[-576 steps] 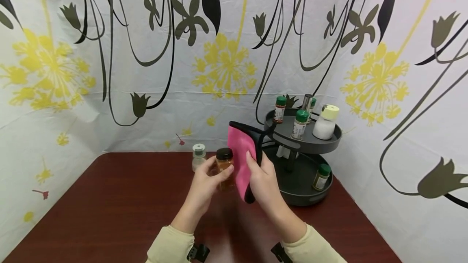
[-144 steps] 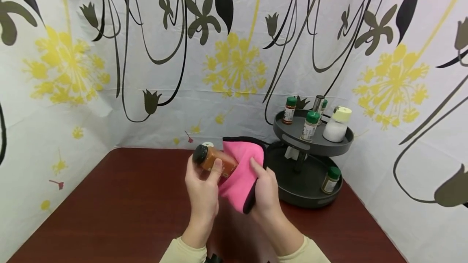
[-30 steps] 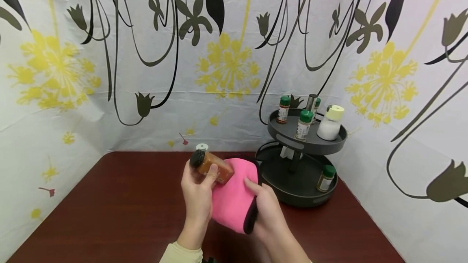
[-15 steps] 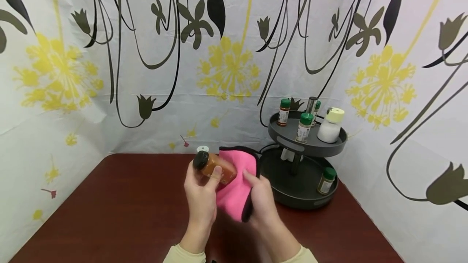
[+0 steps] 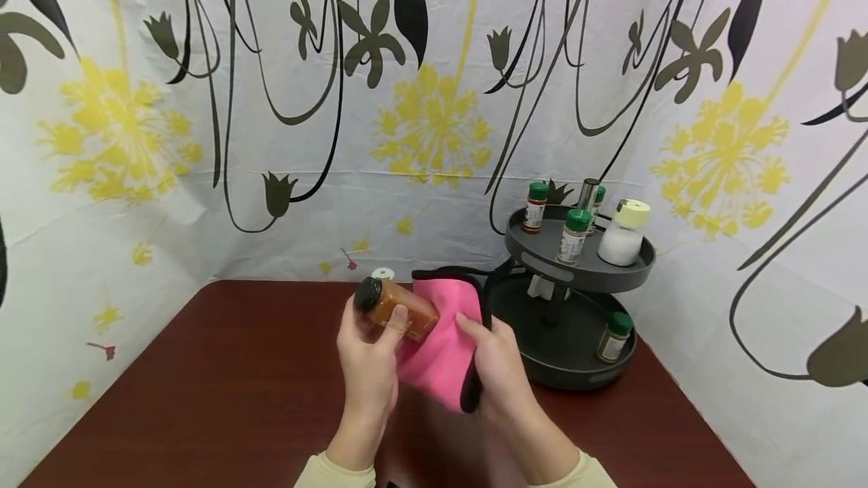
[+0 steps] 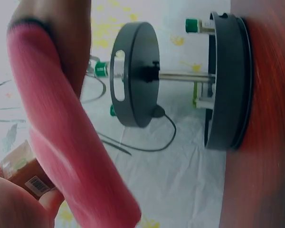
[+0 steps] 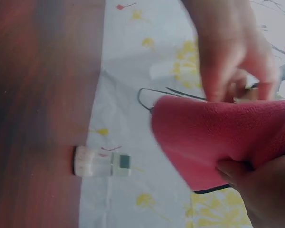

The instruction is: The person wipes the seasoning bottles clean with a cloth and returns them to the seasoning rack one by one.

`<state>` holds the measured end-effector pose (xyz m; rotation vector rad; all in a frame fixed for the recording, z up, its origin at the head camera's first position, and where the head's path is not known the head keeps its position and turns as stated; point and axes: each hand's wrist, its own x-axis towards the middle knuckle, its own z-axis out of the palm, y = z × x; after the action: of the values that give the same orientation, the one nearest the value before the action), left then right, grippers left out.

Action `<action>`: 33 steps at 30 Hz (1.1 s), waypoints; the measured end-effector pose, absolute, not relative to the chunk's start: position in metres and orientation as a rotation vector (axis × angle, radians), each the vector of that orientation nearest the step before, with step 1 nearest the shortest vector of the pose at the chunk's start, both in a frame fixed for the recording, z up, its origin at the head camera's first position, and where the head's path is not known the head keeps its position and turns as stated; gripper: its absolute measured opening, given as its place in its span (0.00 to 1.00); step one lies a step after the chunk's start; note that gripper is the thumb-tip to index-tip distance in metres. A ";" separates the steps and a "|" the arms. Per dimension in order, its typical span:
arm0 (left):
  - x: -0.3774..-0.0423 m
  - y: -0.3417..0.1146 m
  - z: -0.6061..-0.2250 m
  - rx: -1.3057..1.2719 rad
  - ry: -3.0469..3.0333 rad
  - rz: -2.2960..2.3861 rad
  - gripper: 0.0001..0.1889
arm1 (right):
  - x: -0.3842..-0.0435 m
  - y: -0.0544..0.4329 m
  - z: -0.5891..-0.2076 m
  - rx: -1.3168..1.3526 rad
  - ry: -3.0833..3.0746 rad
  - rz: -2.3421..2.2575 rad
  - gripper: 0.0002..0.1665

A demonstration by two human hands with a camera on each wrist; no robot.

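My left hand (image 5: 369, 367) grips a spice jar (image 5: 407, 311) with a black lid and orange-brown contents, tilted so the lid points up and left. Its barcode label shows in the left wrist view. A pink cloth (image 5: 444, 345) with black edging is held by my right hand (image 5: 502, 367), thumb on the pink face. The cloth lies against the jar's lower end and hides part of it. In the right wrist view the cloth (image 7: 223, 137) drapes between both hands, covering most of the jar.
A two-tier dark grey turntable rack (image 5: 563, 375) stands at the right with several green-capped jars and a white bottle (image 5: 620, 236) with a pale yellow cap. Behind my left hand, a clear shaker (image 7: 99, 161) stands on the dark red table (image 5: 203, 382). Patterned curtain surrounds it.
The cloth has shifted up and down against the jar, lower a second ago and higher now. Both hands keep their hold. Earlier the jar was upright; now it is tilted.
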<state>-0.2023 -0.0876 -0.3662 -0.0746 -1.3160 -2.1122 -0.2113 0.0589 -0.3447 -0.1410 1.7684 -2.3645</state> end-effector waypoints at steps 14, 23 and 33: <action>-0.209 -0.088 -0.371 0.026 -1.236 -2.077 0.24 | -0.188 0.049 -0.352 -0.147 1.949 -2.313 0.24; -0.198 -0.082 -0.364 -0.033 -1.216 -2.104 0.25 | -0.204 0.041 -0.351 -0.203 1.955 -2.381 0.21; -0.208 -0.088 -0.368 0.035 -1.284 -2.003 0.25 | -0.185 0.045 -0.351 -0.148 1.960 -2.319 0.23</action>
<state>-0.2077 -0.0882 -0.3684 0.0346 -1.2839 -2.0028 -0.1855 0.0447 -0.3511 -0.1476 1.9600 -2.3186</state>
